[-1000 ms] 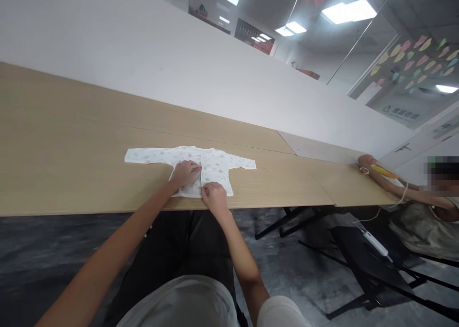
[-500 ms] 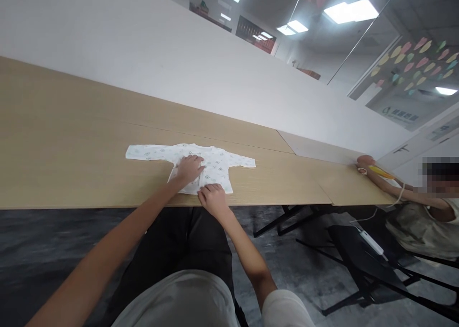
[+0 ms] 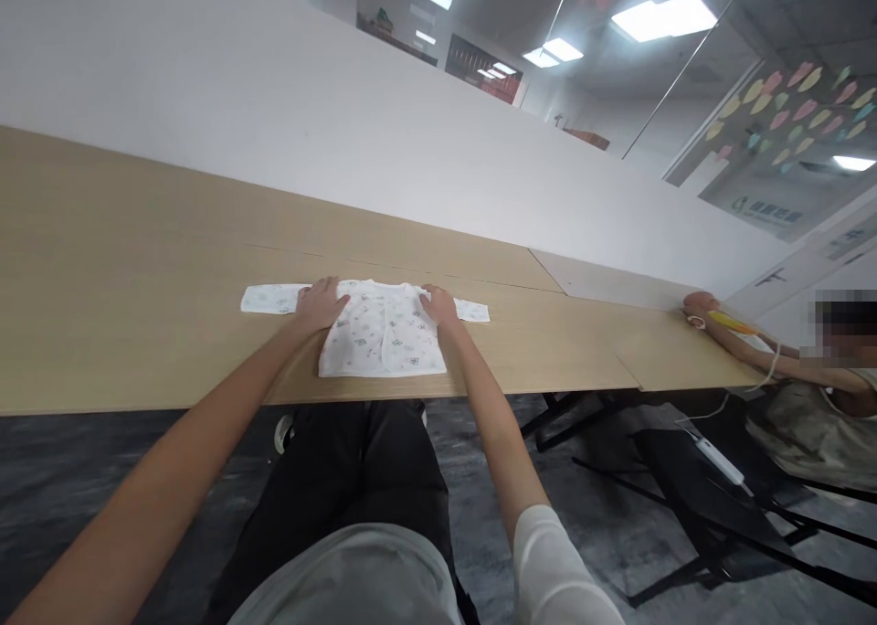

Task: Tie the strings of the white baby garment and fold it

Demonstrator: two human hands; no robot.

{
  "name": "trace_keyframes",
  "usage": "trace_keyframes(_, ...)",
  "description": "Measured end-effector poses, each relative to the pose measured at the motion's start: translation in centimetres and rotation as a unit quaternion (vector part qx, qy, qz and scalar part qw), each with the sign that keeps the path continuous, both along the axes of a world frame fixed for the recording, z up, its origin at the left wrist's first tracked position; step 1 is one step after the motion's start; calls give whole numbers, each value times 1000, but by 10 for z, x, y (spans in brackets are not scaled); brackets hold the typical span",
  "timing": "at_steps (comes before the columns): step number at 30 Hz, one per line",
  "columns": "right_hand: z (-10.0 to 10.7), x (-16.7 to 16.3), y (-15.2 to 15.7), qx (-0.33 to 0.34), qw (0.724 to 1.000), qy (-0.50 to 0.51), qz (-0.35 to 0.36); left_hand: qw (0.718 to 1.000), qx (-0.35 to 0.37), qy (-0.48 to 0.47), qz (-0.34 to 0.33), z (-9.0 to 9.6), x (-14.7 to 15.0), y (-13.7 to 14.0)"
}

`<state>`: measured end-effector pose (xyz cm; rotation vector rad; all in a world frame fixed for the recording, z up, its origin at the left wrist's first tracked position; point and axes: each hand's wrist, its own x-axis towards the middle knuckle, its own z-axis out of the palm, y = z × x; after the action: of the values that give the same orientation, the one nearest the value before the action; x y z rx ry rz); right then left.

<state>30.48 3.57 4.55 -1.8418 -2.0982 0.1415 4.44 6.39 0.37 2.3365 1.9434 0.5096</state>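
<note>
A small white long-sleeved baby shirt (image 3: 384, 333) with a scattered print lies front up on the wooden table, its sleeves stretched out to both sides. My left hand (image 3: 321, 305) rests where the left-hand sleeve meets the body, fingers laid flat and thumb apart on the cloth. At the opposite shoulder, my right hand (image 3: 439, 307) lies over the start of the other sleeve, its thumb spread toward the chest. Neither hand grips anything that I can see. Parts of both sleeves are hidden under my hands.
The table (image 3: 137, 333) runs along a white wall (image 3: 274, 122) with glass above it. To the right, another person's forearms (image 3: 746, 351) rest on the table, near a yellow item (image 3: 730, 322). A black folding chair (image 3: 692, 479) with a white power strip (image 3: 719, 460) stands there.
Both hands have moved from the shirt's middle and lower front edge up and outward to the two sleeve joints. The front now shows uncovered, its opening lying together.
</note>
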Motion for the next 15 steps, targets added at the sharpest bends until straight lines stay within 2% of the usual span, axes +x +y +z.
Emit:
trace_keyframes(3, 5, 14, 41, -58, 998, -27, -8, 999, -11, 15, 38, 4, -17, 19)
trace_keyframes(6, -2, 19, 58, -102, 992, -67, -31, 998, -23, 22, 58, 3, -23, 29)
trace_keyframes(11, -16, 23, 62, -90, 986, -129, -53, 998, -32, 32, 48, 1, -32, 29)
trace_keyframes(15, -17, 38, 56, -90, 990, -111, -15, 998, -62, 7, -14, 3, -51, 27)
